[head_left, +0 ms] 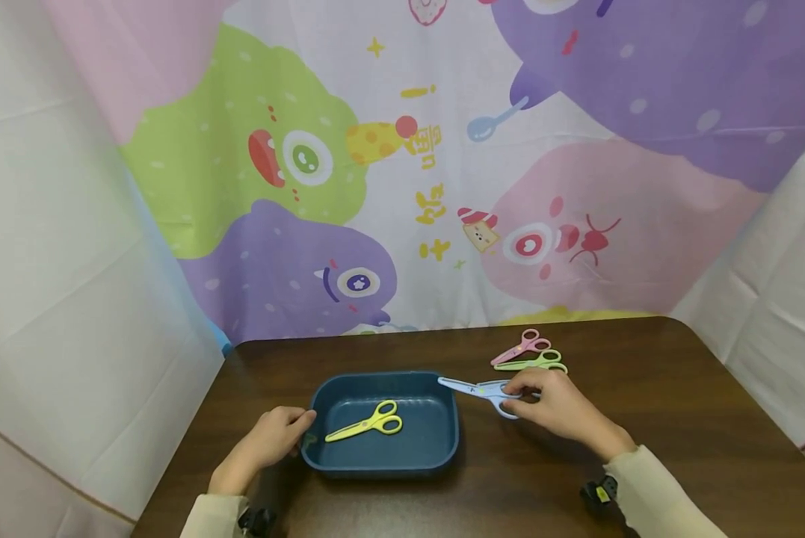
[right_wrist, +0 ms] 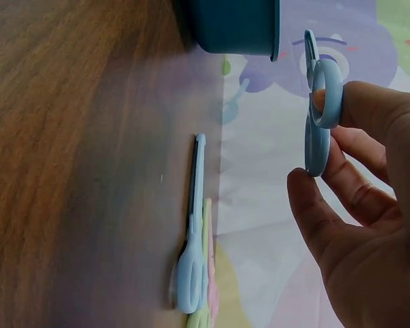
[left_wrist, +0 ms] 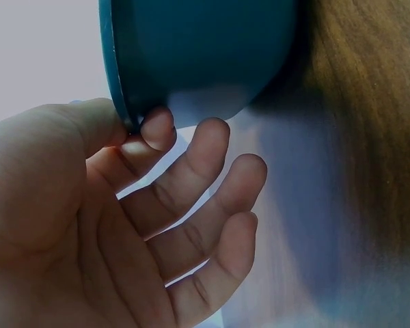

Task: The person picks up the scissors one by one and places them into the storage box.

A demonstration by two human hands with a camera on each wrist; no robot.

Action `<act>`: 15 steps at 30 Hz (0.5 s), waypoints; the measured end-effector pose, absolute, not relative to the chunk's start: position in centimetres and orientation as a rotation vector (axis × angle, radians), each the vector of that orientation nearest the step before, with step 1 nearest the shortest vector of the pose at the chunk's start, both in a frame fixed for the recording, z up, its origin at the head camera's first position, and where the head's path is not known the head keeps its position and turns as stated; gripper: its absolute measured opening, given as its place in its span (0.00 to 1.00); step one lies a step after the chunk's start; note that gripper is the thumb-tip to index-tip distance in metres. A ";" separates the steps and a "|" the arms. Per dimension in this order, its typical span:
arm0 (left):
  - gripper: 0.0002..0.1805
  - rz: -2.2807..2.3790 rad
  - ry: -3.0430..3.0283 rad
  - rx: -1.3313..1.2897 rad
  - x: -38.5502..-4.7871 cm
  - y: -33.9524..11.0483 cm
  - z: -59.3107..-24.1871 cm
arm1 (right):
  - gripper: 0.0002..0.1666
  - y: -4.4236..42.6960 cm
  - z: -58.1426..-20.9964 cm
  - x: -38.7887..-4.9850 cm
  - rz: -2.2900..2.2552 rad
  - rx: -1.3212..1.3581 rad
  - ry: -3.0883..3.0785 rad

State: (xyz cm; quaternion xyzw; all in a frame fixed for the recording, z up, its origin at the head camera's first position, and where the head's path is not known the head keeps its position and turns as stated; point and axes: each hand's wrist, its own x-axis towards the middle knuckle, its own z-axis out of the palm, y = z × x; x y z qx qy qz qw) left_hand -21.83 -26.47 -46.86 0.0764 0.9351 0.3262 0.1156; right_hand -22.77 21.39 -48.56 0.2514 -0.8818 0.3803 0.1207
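My left hand (head_left: 267, 441) pinches the left rim of a dark blue plastic tray (head_left: 415, 472) between thumb and forefinger. The other fingers are loosely bent beneath, as the left wrist view shows. Inside the tray lies a pair of yellow scissors (head_left: 355, 430). Just right of the tray, my right hand (head_left: 560, 407) holds light blue scissors (head_left: 472, 388) by the handle loops, clear of the table, their tip by the tray's right rim. A second light blue pair (right_wrist: 191, 273) lies on the table, mostly hidden by the hand in the head view.
Pink scissors (head_left: 515, 350) and green scissors (head_left: 525, 365) lie behind my right hand, toward the back of the brown table (head_left: 671, 418). A cloth with cartoon monsters (head_left: 294, 179) hangs behind the table's far edge. White cloth walls stand at both sides.
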 end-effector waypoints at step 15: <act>0.26 0.950 2.724 0.245 -22.2 -26.5 -46.9 | 0.09 21.3 -48.0 -22.8 1.111 0.723 -2.536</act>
